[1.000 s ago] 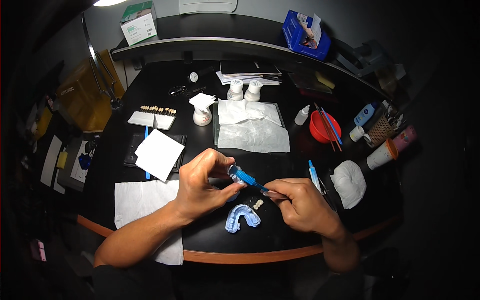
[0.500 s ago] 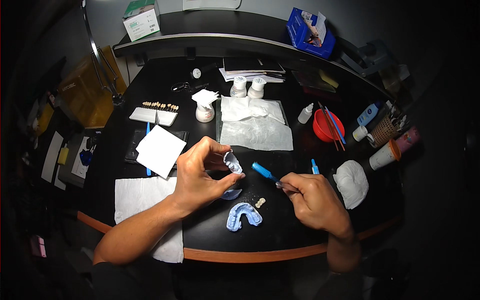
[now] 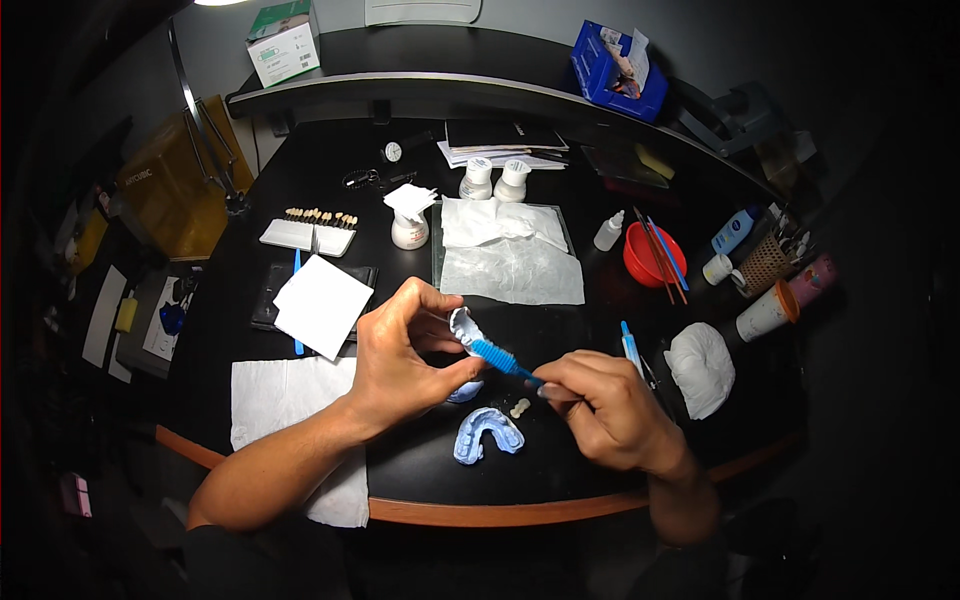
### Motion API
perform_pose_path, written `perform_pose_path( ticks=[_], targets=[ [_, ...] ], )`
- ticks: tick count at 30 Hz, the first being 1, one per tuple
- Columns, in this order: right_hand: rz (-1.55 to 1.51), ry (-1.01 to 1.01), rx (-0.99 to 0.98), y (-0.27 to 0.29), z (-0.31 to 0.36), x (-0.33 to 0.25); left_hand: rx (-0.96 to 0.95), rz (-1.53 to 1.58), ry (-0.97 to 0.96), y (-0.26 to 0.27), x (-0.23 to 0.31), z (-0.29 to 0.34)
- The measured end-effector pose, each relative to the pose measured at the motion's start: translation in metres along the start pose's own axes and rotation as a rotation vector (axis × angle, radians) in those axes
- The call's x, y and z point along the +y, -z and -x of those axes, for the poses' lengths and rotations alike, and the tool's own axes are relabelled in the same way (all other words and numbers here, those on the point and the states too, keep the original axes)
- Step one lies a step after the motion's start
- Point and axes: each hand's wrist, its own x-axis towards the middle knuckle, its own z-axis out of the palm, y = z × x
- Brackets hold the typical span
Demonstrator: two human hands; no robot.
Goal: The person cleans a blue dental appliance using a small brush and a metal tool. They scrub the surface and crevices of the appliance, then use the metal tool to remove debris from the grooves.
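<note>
Cast [image 3: 461, 325] at frame centre, pinched at its edges in the left hand [image 3: 398, 348], presumably to leave its face exposed. Brush [image 3: 494, 356], bristles apparently touching it, is clamped in the right hand [image 3: 612, 408], likely for control. Below, arch [image 3: 472, 442] lies on the counter [image 3: 425, 484]. Upper left, box [image 3: 286, 52] bears green and dark print.

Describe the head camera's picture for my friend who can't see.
The right hand holds a blue brush up to a pale dental model in the left hand. A blue U-shaped model lies on the black desk.
</note>
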Motion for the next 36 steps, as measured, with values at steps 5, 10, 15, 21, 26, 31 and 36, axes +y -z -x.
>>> perform_pose_path(
  ticks=[5,10,15,21,26,31,36],
  targets=[
    [0.008,-0.146,-0.027,-0.005,0.002,0.004,0.025,0.233,0.171,0.001,0.006,-0.002],
    [0.057,-0.308,0.123,0.013,-0.003,0.004,0.004,0.385,0.338,0.003,0.014,-0.006],
    [-0.077,0.002,-0.034,0.002,-0.001,0.002,0.01,0.447,0.328,0.001,0.009,-0.005],
    [0.148,-0.207,0.096,0.005,0.0,0.009,-0.006,0.42,0.379,0.002,0.013,-0.007],
    [0.166,-0.272,0.103,0.009,-0.001,0.005,-0.01,0.462,0.348,0.001,0.014,-0.006],
    [0.351,-0.324,-0.089,0.004,0.008,0.011,-0.087,0.458,0.294,0.004,0.01,-0.004],
    [0.465,-0.341,-0.158,0.002,0.01,0.01,-0.136,0.498,0.283,0.004,0.009,-0.004]
  ],
)
